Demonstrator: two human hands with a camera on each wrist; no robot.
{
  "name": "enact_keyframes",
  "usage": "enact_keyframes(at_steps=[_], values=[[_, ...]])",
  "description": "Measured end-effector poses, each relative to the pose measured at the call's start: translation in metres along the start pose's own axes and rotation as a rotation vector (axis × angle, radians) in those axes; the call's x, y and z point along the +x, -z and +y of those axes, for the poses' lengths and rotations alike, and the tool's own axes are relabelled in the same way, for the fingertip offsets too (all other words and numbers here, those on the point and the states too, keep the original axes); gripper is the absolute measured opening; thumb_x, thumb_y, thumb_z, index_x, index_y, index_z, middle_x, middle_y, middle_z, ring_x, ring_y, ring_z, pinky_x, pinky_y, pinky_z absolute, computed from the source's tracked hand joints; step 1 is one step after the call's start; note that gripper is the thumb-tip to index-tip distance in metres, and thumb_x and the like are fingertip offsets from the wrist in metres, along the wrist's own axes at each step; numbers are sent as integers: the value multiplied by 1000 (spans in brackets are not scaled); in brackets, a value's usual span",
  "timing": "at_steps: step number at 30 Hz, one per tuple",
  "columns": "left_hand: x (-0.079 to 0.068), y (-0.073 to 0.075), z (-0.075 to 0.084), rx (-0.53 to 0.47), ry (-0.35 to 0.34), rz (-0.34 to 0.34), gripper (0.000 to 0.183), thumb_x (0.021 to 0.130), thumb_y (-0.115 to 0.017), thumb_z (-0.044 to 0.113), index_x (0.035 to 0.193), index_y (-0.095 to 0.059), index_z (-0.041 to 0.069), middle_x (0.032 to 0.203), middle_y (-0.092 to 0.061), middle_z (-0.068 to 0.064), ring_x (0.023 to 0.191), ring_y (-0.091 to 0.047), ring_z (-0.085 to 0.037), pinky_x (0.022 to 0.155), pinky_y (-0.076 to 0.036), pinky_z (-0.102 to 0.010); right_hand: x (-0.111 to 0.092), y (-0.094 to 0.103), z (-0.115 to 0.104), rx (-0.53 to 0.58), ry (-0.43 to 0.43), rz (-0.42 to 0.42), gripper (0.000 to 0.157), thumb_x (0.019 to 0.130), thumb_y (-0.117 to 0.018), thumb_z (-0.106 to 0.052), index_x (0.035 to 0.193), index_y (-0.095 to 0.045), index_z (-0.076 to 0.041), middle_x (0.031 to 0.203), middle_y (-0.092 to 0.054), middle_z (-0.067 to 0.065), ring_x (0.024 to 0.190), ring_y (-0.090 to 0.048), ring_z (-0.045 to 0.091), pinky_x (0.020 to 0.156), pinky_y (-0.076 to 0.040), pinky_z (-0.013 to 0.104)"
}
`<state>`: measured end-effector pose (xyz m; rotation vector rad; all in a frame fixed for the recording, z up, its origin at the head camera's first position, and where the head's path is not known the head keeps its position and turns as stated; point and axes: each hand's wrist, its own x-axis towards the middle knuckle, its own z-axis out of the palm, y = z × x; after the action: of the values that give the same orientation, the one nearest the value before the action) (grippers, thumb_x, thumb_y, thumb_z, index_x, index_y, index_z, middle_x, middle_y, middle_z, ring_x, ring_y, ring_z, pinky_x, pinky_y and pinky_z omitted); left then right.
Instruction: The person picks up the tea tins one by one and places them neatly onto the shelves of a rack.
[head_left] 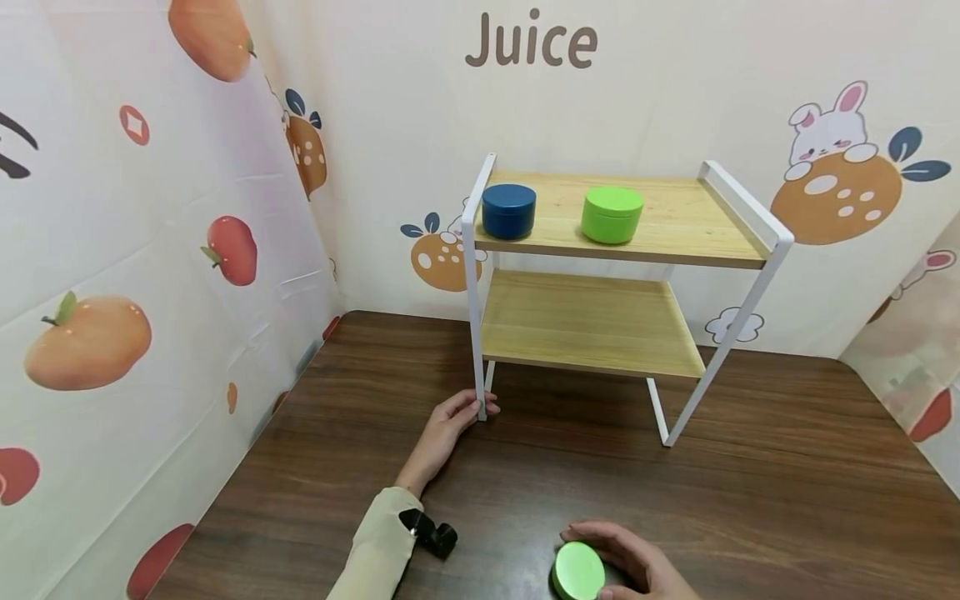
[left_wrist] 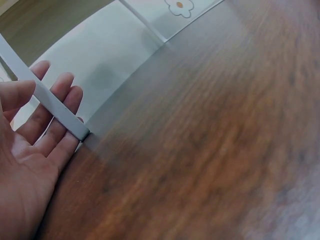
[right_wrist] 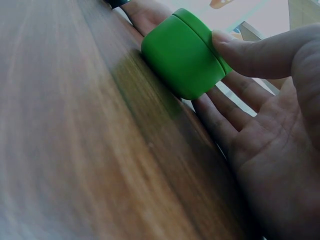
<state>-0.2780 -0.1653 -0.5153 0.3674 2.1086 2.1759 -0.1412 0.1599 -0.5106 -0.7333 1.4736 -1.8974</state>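
My left hand (head_left: 453, 417) is at the foot of the small two-tier shelf's white front left leg (left_wrist: 55, 106), with the thumb on one side and the fingers on the other. Low in the head view, my right hand (head_left: 637, 562) holds a round green tin (head_left: 579, 571) close over the table. In the right wrist view its thumb (right_wrist: 260, 55) presses near the tin's lid seam while the fingers curve behind. A blue tin (head_left: 508, 212) stands at the left of the wooden top shelf (head_left: 682, 212), and a second green tin (head_left: 612, 217) stands to its right.
The lower shelf board (head_left: 585, 321) lies beneath the top one. Around the dark wooden table (head_left: 787, 483) hang printed cloth walls (head_left: 637, 100). A black wrist camera (head_left: 429, 533) sits on my left sleeve.
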Motion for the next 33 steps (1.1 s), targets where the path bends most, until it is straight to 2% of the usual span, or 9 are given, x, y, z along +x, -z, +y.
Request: enact_keyframes(at_steps=[4,10,15,17,21,23,27,29,33], values=[[1,0,1,-20,16,-2,31,103,-47,20,126,-61,5,117,-66,-20,118,-58,-25,104,-39,-39,0,2,1,8,0,-12,47,101,-37,6,147,-31,2,146,-41,24,124,-53,21,98,-46,32],[-4,-2,19,-28,44,-34,31,104,-44,13,127,-59,-1,120,-64,-24,121,-56,-27,106,-36,-43,6,5,5,-197,178,-59,51,95,-43,15,144,-33,9,142,-43,29,129,-51,18,99,-45,27],[-9,-4,31,-17,36,-43,31,104,-44,13,127,-58,-2,120,-63,-25,121,-55,-28,107,-34,-47,1,3,2,-108,55,-26,47,99,-41,10,146,-36,4,144,-45,21,121,-55,15,96,-47,29],[-9,-4,31,-20,32,-40,31,104,-45,13,127,-58,-3,119,-63,-25,121,-55,-28,107,-34,-48,1,3,2,-127,53,-23,47,99,-41,9,145,-37,2,143,-46,19,119,-55,14,95,-47,28],[-7,-3,25,-31,34,-35,31,104,-46,15,127,-59,-2,119,-64,-23,120,-56,-26,107,-34,-47,6,7,6,-345,202,-49,51,93,-48,14,143,-39,6,140,-48,21,125,-52,14,96,-45,25],[-4,-2,17,-28,27,-24,31,103,-47,18,126,-60,1,117,-65,-22,119,-56,-25,107,-35,-44,7,8,7,-401,230,-46,52,92,-51,14,142,-41,5,140,-49,20,128,-50,13,96,-44,23],[0,-1,1,-9,7,2,31,102,-49,25,123,-62,6,115,-67,-17,117,-58,-21,104,-38,-40,7,8,7,-408,244,-43,52,92,-51,15,142,-42,5,140,-50,20,127,-50,12,96,-43,22],[0,-1,1,-8,9,3,31,102,-49,25,123,-63,7,115,-67,-16,117,-58,-21,103,-38,-40,6,6,7,-369,230,-42,50,93,-48,15,142,-41,6,139,-48,23,125,-51,14,96,-44,23],[1,-1,1,-13,14,3,30,102,-50,24,123,-63,7,115,-67,-16,116,-59,-21,102,-39,-38,3,2,4,-317,142,-6,47,96,-45,11,143,-42,3,142,-47,20,128,-49,13,97,-43,24]])
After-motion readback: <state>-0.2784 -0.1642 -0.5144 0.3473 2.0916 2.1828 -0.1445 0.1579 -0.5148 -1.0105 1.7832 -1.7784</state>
